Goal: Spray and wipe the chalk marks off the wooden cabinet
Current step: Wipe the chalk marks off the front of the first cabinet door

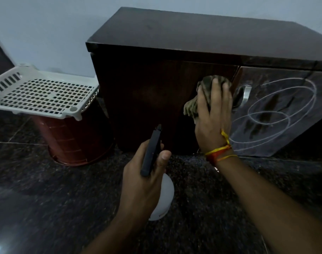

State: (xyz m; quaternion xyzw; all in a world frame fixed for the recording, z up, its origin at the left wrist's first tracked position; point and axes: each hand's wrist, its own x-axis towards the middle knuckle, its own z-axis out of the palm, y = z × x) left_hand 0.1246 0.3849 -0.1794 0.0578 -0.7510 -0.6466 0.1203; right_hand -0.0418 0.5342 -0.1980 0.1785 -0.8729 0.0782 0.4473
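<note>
A dark wooden cabinet (156,85) stands on the floor against the wall. White chalk ovals (277,110) cover its right door beside a metal handle (246,94); the left door looks bare. My right hand (213,116) presses a crumpled olive cloth (193,105) flat against the left door, near its right edge. My left hand (147,173) grips a spray bottle (162,197) with a white body and a black head, its nozzle pointing up toward the left door.
A white perforated plastic tray (39,92) rests on an overturned reddish-brown bucket (72,140) left of the cabinet. The floor (46,198) is dark speckled stone. A pale wall (46,33) runs behind.
</note>
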